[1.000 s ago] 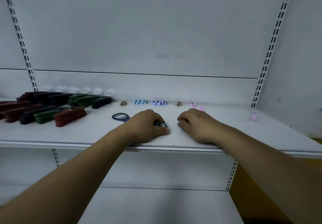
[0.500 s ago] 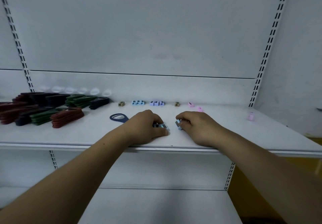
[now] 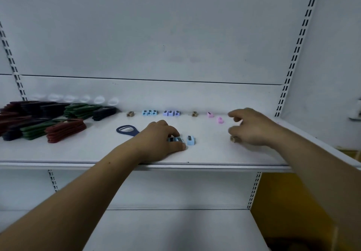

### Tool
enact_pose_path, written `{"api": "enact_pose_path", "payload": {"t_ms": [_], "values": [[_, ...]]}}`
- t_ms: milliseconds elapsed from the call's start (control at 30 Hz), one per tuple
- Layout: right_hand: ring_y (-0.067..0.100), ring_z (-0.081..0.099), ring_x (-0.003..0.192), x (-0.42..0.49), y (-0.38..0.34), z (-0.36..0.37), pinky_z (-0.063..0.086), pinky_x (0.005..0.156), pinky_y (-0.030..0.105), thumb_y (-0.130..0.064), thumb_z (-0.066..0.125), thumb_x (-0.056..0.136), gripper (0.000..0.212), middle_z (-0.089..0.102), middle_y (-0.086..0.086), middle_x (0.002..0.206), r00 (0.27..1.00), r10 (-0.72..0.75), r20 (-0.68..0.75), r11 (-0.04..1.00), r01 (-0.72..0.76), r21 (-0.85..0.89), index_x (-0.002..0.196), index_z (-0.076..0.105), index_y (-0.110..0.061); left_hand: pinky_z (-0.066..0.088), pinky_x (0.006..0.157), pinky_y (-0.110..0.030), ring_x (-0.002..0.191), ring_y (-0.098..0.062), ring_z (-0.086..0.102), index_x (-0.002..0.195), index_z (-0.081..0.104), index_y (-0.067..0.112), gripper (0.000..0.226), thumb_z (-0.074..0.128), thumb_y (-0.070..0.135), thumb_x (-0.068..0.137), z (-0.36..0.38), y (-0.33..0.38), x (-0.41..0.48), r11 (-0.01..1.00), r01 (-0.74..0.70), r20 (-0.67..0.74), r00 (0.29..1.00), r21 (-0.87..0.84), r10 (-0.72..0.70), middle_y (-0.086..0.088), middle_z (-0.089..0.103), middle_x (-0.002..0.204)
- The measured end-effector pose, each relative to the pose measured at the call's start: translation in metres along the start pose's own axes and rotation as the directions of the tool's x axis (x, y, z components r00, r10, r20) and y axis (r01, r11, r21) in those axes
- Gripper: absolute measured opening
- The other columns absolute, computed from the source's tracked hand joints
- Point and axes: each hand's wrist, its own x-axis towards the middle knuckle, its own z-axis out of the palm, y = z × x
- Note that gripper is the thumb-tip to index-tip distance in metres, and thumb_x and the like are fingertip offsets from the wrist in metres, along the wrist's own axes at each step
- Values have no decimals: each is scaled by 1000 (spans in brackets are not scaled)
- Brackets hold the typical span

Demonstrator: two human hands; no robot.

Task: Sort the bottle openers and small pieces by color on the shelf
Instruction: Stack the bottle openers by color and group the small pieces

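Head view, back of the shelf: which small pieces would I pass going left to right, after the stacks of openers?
A tan piece → three light blue pieces → three purple pieces → second tan piece → pink piece → second pink piece, slightly nearer.

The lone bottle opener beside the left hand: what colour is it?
The bottle opener is dark blue, clearest in the head view.

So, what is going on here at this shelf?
A person is sorting small pieces by colour on a white shelf. The left hand grips light blue pieces near the front edge, with a third blue piece beside them. The right hand hangs open over a tan piece. A row of blue, purple, tan and pink pieces stands along the back; stacked bottle openers lie at the left.
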Motion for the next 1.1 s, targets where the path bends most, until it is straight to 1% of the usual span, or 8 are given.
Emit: {"api": "enact_pose_path", "payload": {"t_ms": [67,167,233,333,600,767,1000,1100], "values": [[22,53,111,-1,7,4,42,86,28,-24,57,87,43,53,4,132,993,53,105,990,-38,-138,129,56,-15,38,87,-24,99,-11,47,128,56,28,50,58,54,85,0,1,1,1000,-8,5,1000,-27,8,5,49,112],[25,56,99,-1,1,24,41,80,23,-22,52,93,26,64,14,109,995,-80,52,985,87,-151,102,65,-1,36,85,-22,96,-9,47,129,56,27,52,59,53,85,-3,2,1,999,-5,14,1000,-33,5,8,49,112],[21,53,102,0,-8,30,35,72,13,-25,51,96,26,64,10,110,990,-140,34,985,143,-97,106,65,-7,34,85,-21,97,-9,47,131,53,27,54,60,54,84,-6,4,2,999,3,35,999,-38,-2,8,50,116],[11,51,101,4,-12,31,30,80,15,-29,53,96,31,57,-6,107,989,-143,37,990,143,5,126,58,-25,34,86,-21,98,-10,47,137,47,28,60,61,53,84,-6,13,7,998,-5,69,998,-62,9,5,53,121],[2,54,85,10,-3,27,38,73,15,-23,62,89,35,60,-14,105,970,-205,130,975,191,116,122,58,-33,35,80,-20,90,-9,48,124,61,25,40,58,46,90,2,22,11,996,-74,10,997,-48,75,7,51,99],[6,57,87,19,-4,25,37,64,17,-47,67,84,22,60,-16,94,978,-161,131,985,150,86,98,66,-31,40,83,-23,97,-13,51,121,62,22,44,59,50,87,6,21,12,999,-37,-16,999,-29,37,3,57,111],[22,50,120,60,-3,23,37,95,27,-26,54,94,43,54,7,133,994,-62,-86,992,70,100,136,50,-17,39,76,-23,92,-13,53,111,65,24,43,62,55,82,8,19,12,998,5,-41,999,-67,-8,3,60,104],[28,27,141,67,14,26,24,112,31,-30,38,102,54,22,8,157,994,-5,110,992,19,-127,152,19,-24,39,76,-23,92,-13,52,111,64,24,43,62,55,82,9,19,13,998,8,-37,999,-60,-10,4,57,103]]}}
